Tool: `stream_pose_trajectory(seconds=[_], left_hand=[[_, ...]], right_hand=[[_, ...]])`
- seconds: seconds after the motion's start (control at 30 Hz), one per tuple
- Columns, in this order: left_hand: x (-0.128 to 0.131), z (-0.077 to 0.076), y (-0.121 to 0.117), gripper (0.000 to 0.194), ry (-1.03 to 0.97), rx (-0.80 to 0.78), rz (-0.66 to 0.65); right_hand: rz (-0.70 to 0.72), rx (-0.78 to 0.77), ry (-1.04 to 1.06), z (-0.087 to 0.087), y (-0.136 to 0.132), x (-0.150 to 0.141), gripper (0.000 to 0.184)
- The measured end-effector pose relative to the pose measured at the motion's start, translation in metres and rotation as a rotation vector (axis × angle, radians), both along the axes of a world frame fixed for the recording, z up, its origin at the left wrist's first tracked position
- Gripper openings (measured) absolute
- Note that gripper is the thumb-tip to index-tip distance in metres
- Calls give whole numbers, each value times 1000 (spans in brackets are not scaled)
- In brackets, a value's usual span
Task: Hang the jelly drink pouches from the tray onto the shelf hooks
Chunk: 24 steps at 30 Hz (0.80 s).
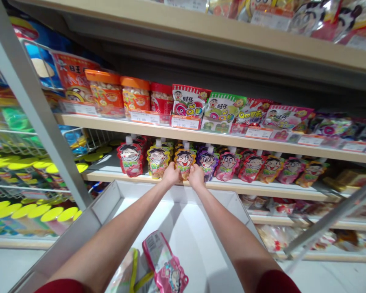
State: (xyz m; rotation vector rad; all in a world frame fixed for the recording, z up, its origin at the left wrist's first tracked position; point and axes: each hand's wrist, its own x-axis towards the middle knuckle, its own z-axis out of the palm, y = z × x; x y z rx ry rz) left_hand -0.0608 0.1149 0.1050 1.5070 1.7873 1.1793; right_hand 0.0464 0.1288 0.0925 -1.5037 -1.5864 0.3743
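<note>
Both my arms reach forward to a shelf of spouted snack pouches printed with cartoon faces. My left hand [170, 175] and my right hand [196, 176] close together on the lower part of an orange pouch [184, 159] that stands upright in the row. A yellow pouch [157, 160] is just to its left and a purple pouch [207, 161] just to its right. Below my arms is a white bin [183, 195] holding a pink pouch [166, 260] lying near its front.
The shelf above carries orange-lidded jars [106, 93] and candy bags [189, 101] behind price tags. Wire racks of yellow-lidded containers [27, 211] fill the left. A grey slanted bar [33, 101] crosses the left; another slanted bar [332, 219] is at the right.
</note>
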Motion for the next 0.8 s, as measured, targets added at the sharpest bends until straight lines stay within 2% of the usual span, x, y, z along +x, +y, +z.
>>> stream_pose_trajectory(seconds=[0.13, 0.2, 0.33, 0.47, 0.57, 0.67, 0.73, 0.8], left_hand=[[-2, -3, -18, 41, -15, 37, -9], [-4, -8, -36, 49, -59, 18, -70], [-16, -25, -88, 48, -55, -29, -241], [-36, -42, -142, 39, 228, -59, -402], [-47, -52, -171, 44, 426, -98, -592], [-51, -60, -190, 50, 608, -100, -790], [-51, -63, -198, 55, 717, -66, -830], [-50, -66, -203, 57, 797, -52, -818]], right_hand=[[1, -32, -159, 13, -16, 4, 23], [18, -23, -171, 15, -28, 8, 30], [151, 29, -185, 0, -72, 18, 39], [361, -55, -274, -31, -136, 26, 38], [513, -111, -319, -49, -175, 28, 37], [629, -146, -329, -59, -199, 28, 33], [703, -171, -324, -61, -208, 26, 30], [741, -198, -320, -63, -212, 25, 29]])
